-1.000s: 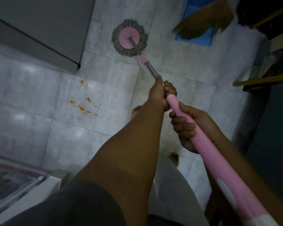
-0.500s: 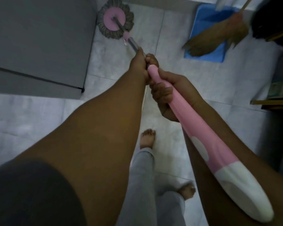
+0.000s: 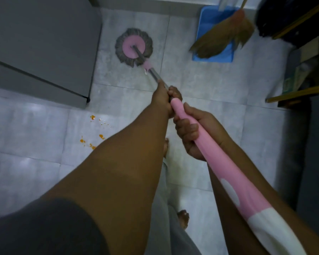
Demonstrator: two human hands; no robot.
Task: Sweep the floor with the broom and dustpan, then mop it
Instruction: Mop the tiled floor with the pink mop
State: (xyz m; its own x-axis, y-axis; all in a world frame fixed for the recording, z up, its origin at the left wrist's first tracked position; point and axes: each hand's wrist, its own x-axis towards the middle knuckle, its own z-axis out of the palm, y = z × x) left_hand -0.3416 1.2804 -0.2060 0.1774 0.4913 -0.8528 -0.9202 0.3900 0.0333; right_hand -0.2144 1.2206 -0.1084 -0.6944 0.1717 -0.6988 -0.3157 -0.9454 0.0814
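Mopping stroke in progress. A second ago the mop head (image 3: pixel 133 47) sits about level with the dustpan's near edge, half a second ago it's pushed out toward the wall, now it's drawn part way back, flat on the floor (image 3: pixel 201 80) just right of the grey cabinet (image 3: pixel 44 43). So one out-and-back pass on that tile, I judge. Grip unchanged across all three frames: left hand (image 3: pixel 163 100) wrapped round the shaft where the metal meets the pink handle (image 3: pixel 219 162), right hand (image 3: pixel 190 133) clenched on the pink grip just behind it, the two hands nearly touching. Broom (image 3: pixel 223 37) lies across the blue dustpan (image 3: pixel 208 15) by the far wall, well apart from the mop, neither one in hand, so I read the sweeping part as finished. The view has swung back and the orange spill (image 3: pixel 91 142) shows again near the cabinet's front corner, left of my arm. It looks the same as a second ago, so the mop hasn't reached it. Strokes so far run straight ahead and miss it. I expect the next pass needs to angle left to take it. One bare foot (image 3: pixel 183 218) stands below the handle, clear of the mop head. Frame is dim and slightly blurred, can't tell if the tile is wet
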